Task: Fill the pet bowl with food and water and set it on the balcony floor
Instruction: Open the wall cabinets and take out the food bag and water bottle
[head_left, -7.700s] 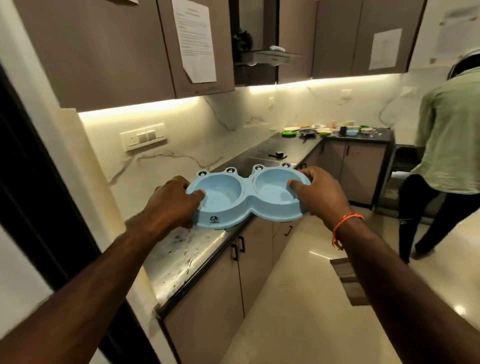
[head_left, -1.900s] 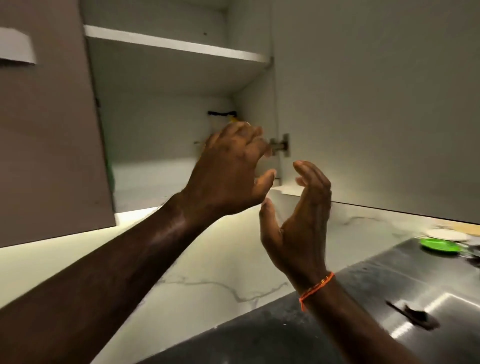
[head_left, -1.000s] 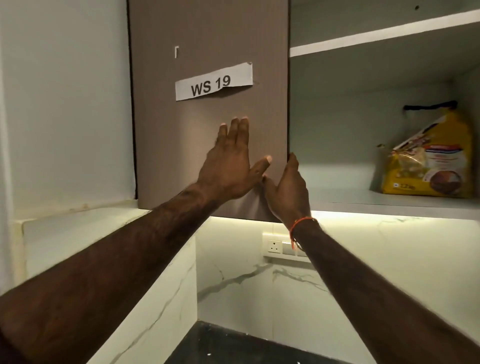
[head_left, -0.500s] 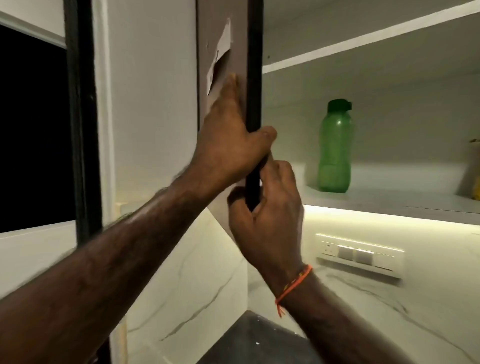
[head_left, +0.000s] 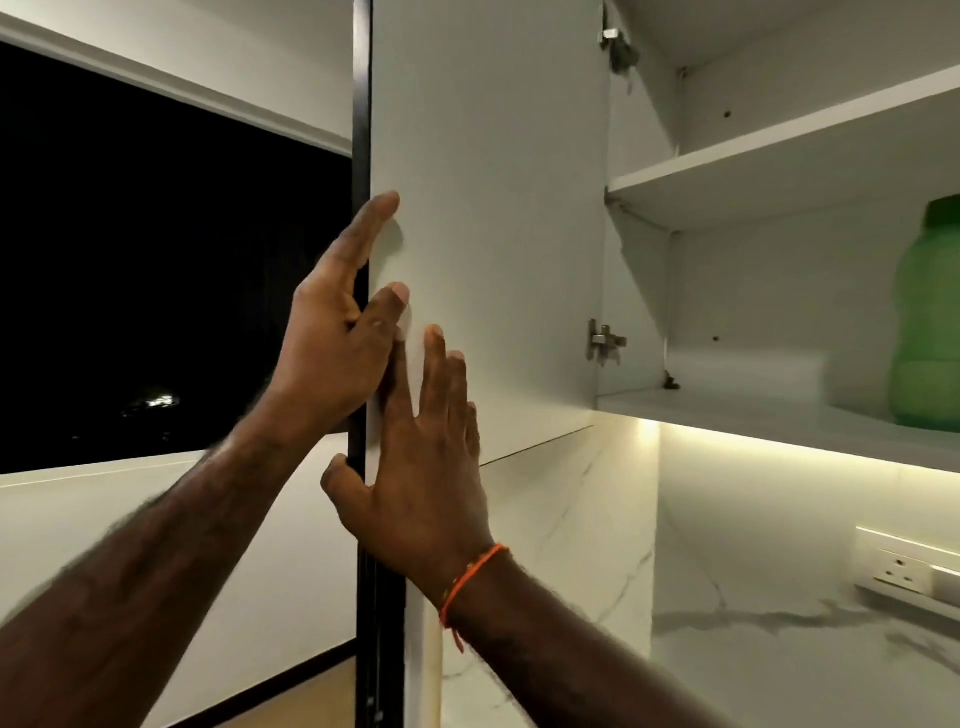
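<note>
Both hands on the open cupboard door; pet bowl out of view.

The right hand (head_left: 421, 467), with an orange thread (head_left: 470, 577) on its wrist, lies flat on the door's (head_left: 493, 234) white inner face, fingers straight and spread, thumb hooked at the door's dark edge. The left hand (head_left: 337, 338) grips that edge above it, index finger extended upward, thumb on the inner face, remaining fingers hidden behind the door. Half a second earlier the door stood edge-on with its torn paper label visible; now the inner face is turned to the camera and the label is out of sight. Beyond, two hinges (head_left: 602, 340), a bottle (head_left: 930, 317) on the lower shelf (head_left: 727, 415), and a socket (head_left: 904, 571) on the marble wall. No writing is legible.
</note>
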